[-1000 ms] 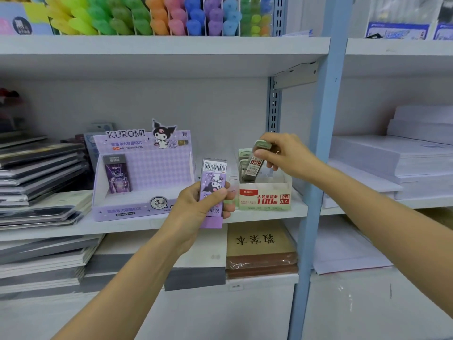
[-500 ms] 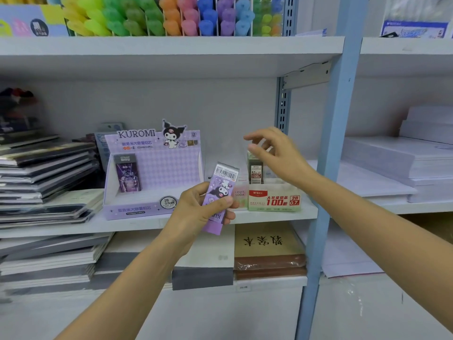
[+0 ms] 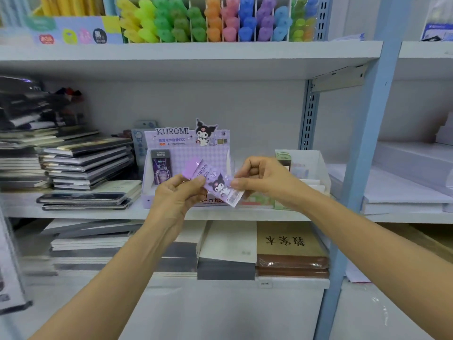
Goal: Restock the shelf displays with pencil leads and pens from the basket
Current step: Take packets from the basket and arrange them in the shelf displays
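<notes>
Both hands, left hand [image 3: 179,195] and right hand [image 3: 259,180], pinch a purple lead pack [image 3: 215,184], likely next set upright into the Kuromi display box [image 3: 188,153].

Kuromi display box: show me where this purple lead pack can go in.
Free: inside the Kuromi display box, the stretch right of the lone dark pack to the right wall; its floor is hidden behind the purple pack. Crowded: notebook stacks on its left.

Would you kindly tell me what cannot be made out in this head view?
Basket: outside the head view's frame.
Kuromi display tray: behind the left hand and lead pack.
White box front: mostly behind the right hand.
Print on the lead pack: too small and blurred.
Black stack, left edge: blurred.
</notes>
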Demonstrator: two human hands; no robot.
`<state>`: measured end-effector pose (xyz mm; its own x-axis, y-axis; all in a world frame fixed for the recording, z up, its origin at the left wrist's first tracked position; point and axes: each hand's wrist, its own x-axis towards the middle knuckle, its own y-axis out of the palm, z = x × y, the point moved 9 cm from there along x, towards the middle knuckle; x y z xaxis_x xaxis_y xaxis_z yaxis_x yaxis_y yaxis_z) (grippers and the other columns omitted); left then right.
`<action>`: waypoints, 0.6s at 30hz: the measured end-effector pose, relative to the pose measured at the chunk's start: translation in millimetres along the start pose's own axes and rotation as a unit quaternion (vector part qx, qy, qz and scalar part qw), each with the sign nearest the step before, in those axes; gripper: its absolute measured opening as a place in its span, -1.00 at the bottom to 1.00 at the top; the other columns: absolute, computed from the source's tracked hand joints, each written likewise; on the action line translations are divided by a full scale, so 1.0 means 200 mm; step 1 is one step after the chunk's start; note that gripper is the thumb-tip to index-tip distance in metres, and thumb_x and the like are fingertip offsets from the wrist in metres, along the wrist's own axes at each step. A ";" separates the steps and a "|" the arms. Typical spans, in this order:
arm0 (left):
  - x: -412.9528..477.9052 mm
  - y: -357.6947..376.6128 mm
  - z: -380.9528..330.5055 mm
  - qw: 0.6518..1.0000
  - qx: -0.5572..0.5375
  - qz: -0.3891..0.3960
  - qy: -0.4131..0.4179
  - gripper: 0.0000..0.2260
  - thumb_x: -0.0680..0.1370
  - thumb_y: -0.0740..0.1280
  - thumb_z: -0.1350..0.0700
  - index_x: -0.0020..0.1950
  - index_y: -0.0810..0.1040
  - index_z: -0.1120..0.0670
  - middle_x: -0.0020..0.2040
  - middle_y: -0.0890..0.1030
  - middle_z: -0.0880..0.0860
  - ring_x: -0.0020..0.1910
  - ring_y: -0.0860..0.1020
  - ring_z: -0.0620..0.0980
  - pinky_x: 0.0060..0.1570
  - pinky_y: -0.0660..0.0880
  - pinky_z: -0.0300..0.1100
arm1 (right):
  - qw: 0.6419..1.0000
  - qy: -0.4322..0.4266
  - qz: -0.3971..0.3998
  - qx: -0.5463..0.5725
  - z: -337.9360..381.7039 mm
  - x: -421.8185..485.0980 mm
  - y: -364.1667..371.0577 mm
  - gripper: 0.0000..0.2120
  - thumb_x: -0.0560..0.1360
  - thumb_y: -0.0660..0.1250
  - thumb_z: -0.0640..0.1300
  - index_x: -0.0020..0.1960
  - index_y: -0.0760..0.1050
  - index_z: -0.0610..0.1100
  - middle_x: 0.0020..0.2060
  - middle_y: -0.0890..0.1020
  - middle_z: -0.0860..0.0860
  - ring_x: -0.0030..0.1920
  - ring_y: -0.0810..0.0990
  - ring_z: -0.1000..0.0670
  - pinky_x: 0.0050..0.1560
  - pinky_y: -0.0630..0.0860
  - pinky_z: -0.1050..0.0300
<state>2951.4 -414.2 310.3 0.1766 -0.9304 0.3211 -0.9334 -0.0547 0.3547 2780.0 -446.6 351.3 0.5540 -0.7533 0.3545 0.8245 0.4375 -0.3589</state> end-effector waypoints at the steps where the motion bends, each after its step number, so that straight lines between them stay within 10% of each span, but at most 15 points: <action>1: -0.01 -0.02 -0.01 1.000 0.017 -0.001 0.009 -0.80 0.37 0.45 0.18 -0.05 0.60 0.21 -0.22 0.70 0.08 -0.29 0.64 -0.02 -0.24 0.58 -0.26 | 0.999 0.014 0.035 -0.019 -0.01 0.00 0.07 -0.86 0.49 0.42 -0.18 -0.09 0.53 -0.27 -0.15 0.70 -0.17 -0.15 0.68 -0.10 -0.12 0.64 0.12; 10: -0.11 -0.24 -0.11 0.943 0.316 -0.037 0.094 -0.72 0.47 0.47 0.02 0.11 0.48 0.01 -0.16 0.71 -0.02 -0.17 0.61 -0.15 -0.12 0.46 -0.28 | 0.999 -0.025 -0.006 -0.042 0.05 0.16 0.35 -0.76 0.53 0.37 -0.22 0.20 0.50 -0.11 -0.17 0.69 -0.06 -0.12 0.70 -0.02 -0.13 0.64 0.07; 15: -0.11 -0.33 -0.10 0.679 0.708 0.001 0.193 -0.47 0.55 0.34 -0.03 0.48 0.31 0.05 0.51 0.29 0.02 0.53 0.16 0.05 0.41 0.20 -0.05 | 0.985 -0.075 -0.154 0.019 0.18 0.34 0.25 -0.83 0.55 0.31 -0.30 0.09 0.40 -0.14 0.00 0.67 -0.15 -0.05 0.68 -0.08 -0.18 0.65 0.13; 18: -0.09 -0.40 0.01 0.609 0.777 0.057 0.149 -0.36 0.57 0.30 -0.04 0.57 0.11 0.04 0.57 0.13 0.04 0.57 0.00 0.04 0.50 0.04 -0.03 | 0.977 -0.097 -0.190 -0.007 0.22 0.47 0.23 -0.83 0.52 0.34 -0.34 0.05 0.41 -0.17 -0.04 0.67 -0.17 -0.05 0.68 -0.08 -0.09 0.66 0.03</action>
<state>3022.4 -394.8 274.0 -0.0842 -0.8659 0.4930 -0.0719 -0.4882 -0.8698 2874.7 -475.0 406.9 0.2201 -0.7518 0.6216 0.9741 0.1361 -0.1804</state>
